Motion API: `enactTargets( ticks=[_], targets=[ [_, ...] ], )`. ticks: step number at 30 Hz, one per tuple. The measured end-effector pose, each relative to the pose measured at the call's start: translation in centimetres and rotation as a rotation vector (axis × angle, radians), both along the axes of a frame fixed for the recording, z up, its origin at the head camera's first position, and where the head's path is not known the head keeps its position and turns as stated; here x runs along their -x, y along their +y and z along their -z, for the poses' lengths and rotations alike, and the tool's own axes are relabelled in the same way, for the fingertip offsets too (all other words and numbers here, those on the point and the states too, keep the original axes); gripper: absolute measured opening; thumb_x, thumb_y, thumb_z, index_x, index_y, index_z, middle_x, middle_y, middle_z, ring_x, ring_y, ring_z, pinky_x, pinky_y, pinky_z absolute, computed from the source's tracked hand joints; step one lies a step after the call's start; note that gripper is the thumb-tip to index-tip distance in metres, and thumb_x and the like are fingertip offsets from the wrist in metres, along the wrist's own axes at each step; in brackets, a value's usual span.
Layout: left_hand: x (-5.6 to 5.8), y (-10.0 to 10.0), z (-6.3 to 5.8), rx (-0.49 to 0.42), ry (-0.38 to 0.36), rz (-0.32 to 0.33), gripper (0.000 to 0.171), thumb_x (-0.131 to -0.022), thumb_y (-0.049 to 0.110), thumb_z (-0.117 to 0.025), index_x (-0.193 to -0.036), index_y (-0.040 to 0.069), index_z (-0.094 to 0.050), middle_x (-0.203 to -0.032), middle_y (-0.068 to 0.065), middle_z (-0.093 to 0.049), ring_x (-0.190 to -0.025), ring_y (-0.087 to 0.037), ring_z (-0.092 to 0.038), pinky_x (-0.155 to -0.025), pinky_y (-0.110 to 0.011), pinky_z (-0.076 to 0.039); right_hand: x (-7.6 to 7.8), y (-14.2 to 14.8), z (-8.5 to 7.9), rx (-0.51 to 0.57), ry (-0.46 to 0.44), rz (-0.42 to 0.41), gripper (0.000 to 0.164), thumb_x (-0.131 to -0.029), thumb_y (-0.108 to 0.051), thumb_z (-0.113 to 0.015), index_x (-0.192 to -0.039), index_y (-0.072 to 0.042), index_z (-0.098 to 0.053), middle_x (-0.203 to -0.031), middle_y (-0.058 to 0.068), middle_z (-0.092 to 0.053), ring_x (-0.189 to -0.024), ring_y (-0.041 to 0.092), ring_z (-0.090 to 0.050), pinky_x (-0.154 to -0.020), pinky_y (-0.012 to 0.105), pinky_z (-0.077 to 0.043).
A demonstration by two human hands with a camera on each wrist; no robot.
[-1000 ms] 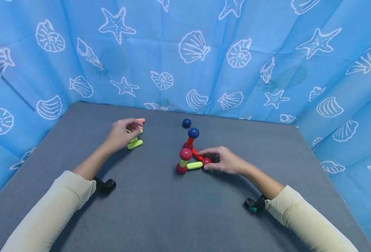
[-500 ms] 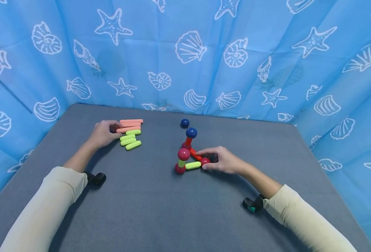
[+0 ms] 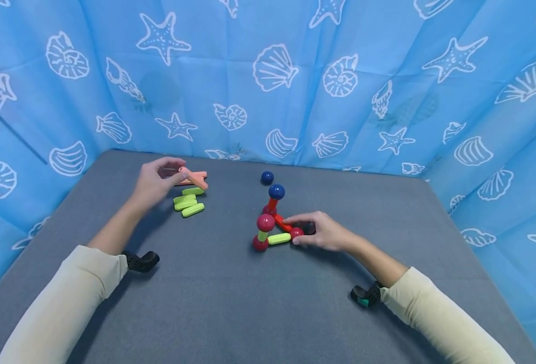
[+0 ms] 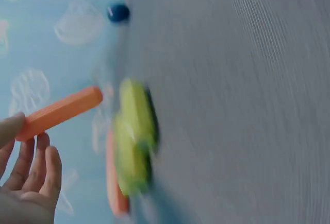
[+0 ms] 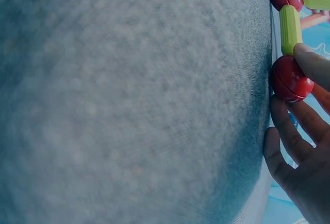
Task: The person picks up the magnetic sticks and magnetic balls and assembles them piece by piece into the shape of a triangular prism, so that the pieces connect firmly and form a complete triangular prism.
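Observation:
My left hand (image 3: 155, 183) pinches one end of an orange rod (image 4: 62, 113) between thumb and fingers, tilted above the other orange rods (image 3: 199, 174) at the table's left. Several yellow-green rods (image 3: 186, 202) lie just in front of them. At mid-table stands a ball-and-rod build. A red ball (image 5: 291, 80) at its right corner is held between my right hand's (image 3: 324, 231) thumb and fingers. From that ball a yellow-green rod (image 3: 279, 238) and a red rod (image 3: 281, 222) run to two further corners. Short uprights there carry a red ball (image 3: 265, 223) and a blue ball (image 3: 277, 191).
A loose dark blue ball (image 3: 267, 177) lies behind the build. Blue curtains (image 3: 231, 76) with white shell prints hang along the back and sides of the grey table (image 3: 249, 313).
My left hand first drew back left from over the rods, then took one orange rod and raised it, turning it askew. The right hand has stayed at the red ball.

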State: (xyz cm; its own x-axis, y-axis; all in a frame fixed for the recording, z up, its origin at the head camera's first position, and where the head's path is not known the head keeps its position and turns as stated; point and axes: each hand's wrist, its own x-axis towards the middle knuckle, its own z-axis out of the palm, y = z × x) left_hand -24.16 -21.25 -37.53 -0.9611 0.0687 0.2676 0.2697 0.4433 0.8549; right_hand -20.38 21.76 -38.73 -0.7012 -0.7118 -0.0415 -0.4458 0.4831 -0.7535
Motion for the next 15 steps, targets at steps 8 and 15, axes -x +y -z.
enactTargets(
  ticks=[8,15],
  targets=[
    [-1.8,5.3,-1.4,-0.326,-0.132,0.269,0.041,-0.095,0.014,-0.069,-0.132,0.002,-0.056,-0.118,-0.014,-0.06,-0.1,-0.014,-0.068,-0.086,-0.033,-0.056,-0.1,0.0,0.2,0.007,0.005,0.005,0.053,-0.09,-0.016,-0.074,-0.139,-0.007,-0.057,-0.123,0.006,-0.064,-0.102,0.021,-0.059,-0.089,0.042,-0.051],
    [-2.8,9.2,-1.5,-0.308,-0.2,0.328,0.039,-0.094,0.013,-0.069,-0.131,0.004,-0.057,-0.122,-0.015,-0.061,-0.106,-0.023,-0.067,-0.089,-0.035,-0.055,-0.2,-0.1,0.1,0.0,0.004,0.029,0.055,-0.089,-0.017,-0.075,-0.139,-0.006,-0.055,-0.126,0.007,-0.064,-0.107,0.02,-0.06,-0.093,0.042,-0.05]
  ],
)
